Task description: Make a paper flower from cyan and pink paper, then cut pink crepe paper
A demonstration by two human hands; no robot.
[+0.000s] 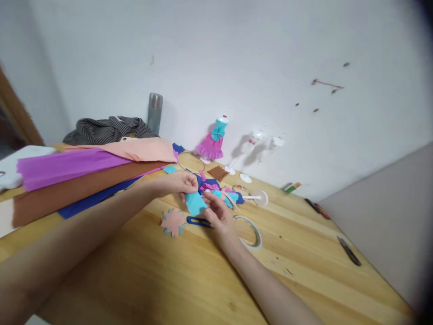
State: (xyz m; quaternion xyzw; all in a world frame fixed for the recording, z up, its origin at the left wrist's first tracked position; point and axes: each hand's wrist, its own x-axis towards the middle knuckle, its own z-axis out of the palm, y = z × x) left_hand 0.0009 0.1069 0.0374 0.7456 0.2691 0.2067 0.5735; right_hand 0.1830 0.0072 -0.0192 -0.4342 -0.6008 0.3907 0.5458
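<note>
A small piece of light blue crepe paper [195,205] hangs between my hands, just above the wooden table. My left hand [184,183] pinches its upper edge, with fingers closed. At the paper's right edge, the curled fingertips of my right hand [219,215] hold it. Behind them lies a small dress form with a white base [262,197], wrapped in dark blue, pink and light blue paper. A pink paper flower with blue tips [173,222] lies in front of my left hand. Partly under my right hand is a blue tool [198,221], its kind hard to tell.
A tape roll [259,237] lies right of my right hand. Crepe paper sheets [77,164] spread at left, near a striped cloth [111,128] and a flask [154,113]. A dressed mannequin [214,140] stands by the wall. A dark cutter [349,252] lies far right.
</note>
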